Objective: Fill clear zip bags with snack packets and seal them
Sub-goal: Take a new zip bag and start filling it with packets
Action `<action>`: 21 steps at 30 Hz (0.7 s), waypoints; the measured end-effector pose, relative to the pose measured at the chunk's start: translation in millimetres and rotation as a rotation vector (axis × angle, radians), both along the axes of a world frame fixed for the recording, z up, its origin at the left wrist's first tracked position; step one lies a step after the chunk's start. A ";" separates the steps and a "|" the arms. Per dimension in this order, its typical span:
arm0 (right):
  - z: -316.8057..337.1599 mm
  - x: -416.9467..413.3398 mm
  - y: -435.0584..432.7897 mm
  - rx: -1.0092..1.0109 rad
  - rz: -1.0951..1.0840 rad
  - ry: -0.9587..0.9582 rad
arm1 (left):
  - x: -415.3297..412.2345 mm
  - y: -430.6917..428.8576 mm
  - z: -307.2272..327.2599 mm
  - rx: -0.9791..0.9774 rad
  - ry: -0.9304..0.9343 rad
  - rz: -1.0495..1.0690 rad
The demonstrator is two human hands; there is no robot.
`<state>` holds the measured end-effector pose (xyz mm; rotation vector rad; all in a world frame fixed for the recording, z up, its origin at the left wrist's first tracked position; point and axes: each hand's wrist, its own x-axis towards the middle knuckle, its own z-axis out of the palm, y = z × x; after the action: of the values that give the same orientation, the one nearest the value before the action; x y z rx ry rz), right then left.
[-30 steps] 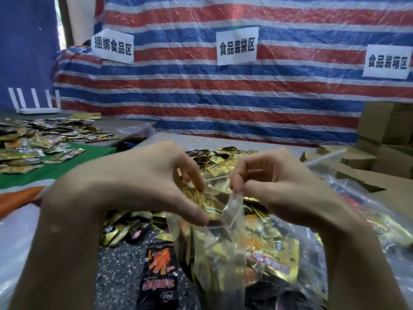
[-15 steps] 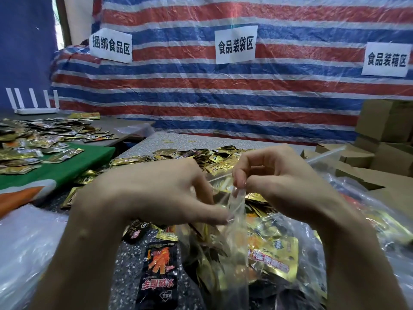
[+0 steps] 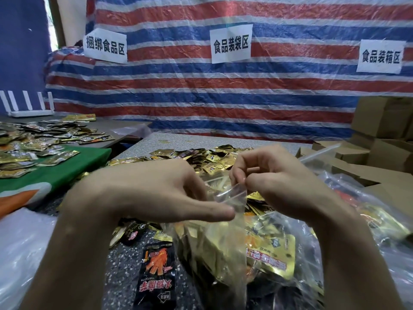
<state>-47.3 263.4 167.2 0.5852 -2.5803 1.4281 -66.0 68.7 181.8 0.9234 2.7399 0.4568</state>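
— What's over on the left?

— A white router [image 3: 29, 108] at the back of a grey table, loose gold packets [image 3: 33, 144] scattered in front of it, some spilling onto a green cloth [image 3: 73, 166]. Nearer, a sheet of clear plastic [image 3: 20, 253] lies at the lower corner.

— And the hands?

— The left hand [image 3: 143, 193] has its thumb laid straight along the near side of the clear zip bag [image 3: 223, 249], at its mouth, and the fingers go round behind. So it pinches the top. Its back hides part of the mouth. Below it, a black packet [image 3: 156, 271] with orange print lies flat on the speckled table [image 3: 120, 260], just beside the bag.

— Where's the bag itself?

— Upright between the two hands, full of gold snack packets [image 3: 270, 253], with its mouth raised. Behind it, a pile of packets [image 3: 201, 157] covers the table.

— The right hand?

— The right hand [image 3: 274, 182] is curled, with thumb and forefinger nipping the bag's top corner.

— Further right?

— Filled bags [image 3: 380, 220], then cardboard boxes [image 3: 384, 121]. A striped tarp [image 3: 223, 90] with three paper signs [image 3: 231, 44] closes off the back.
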 end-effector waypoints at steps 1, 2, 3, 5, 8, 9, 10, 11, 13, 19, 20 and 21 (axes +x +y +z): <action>-0.1 -0.4 1.8 -0.011 -0.013 0.005 | 0.3 -6.4 2.1 -0.021 -0.013 0.005; -0.1 -0.6 4.1 -0.028 -0.022 0.012 | 1.0 -12.3 4.3 -0.045 -0.009 0.012; -0.2 -0.9 6.7 -0.039 -0.027 0.021 | 1.9 -17.6 6.0 -0.066 -0.001 0.023; -1.5 -2.3 11.5 -0.026 -0.032 0.041 | 3.4 -23.3 8.3 -0.071 -0.010 0.047; -2.3 -0.8 13.7 0.054 -0.037 0.090 | -1.7 -24.3 6.5 0.027 0.027 0.025; -1.5 0.0 13.4 0.104 -0.032 0.098 | -2.3 -21.7 6.3 0.074 0.045 0.010; 0.0 2.0 12.4 0.162 -0.027 0.082 | -2.1 -19.0 5.6 0.114 0.055 -0.005; 2.0 5.1 10.7 0.225 -0.016 0.050 | -0.9 -15.7 5.4 0.141 0.062 -0.016; 5.9 12.2 8.5 0.316 -0.006 -0.002 | 2.7 -11.6 5.4 0.164 0.094 -0.002; 17.5 33.6 2.8 0.306 0.080 -0.072 | 9.8 -11.5 5.2 0.177 0.216 0.080; 17.1 34.0 0.8 0.336 0.074 -0.088 | 11.1 -11.5 5.1 0.185 0.216 0.067; 16.0 33.3 -1.2 0.366 0.063 -0.090 | 11.9 -11.1 4.8 0.192 0.207 0.048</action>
<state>-14.0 262.2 183.2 0.6643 -2.9435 1.0212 -54.0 57.5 186.6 1.0024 2.9507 0.6789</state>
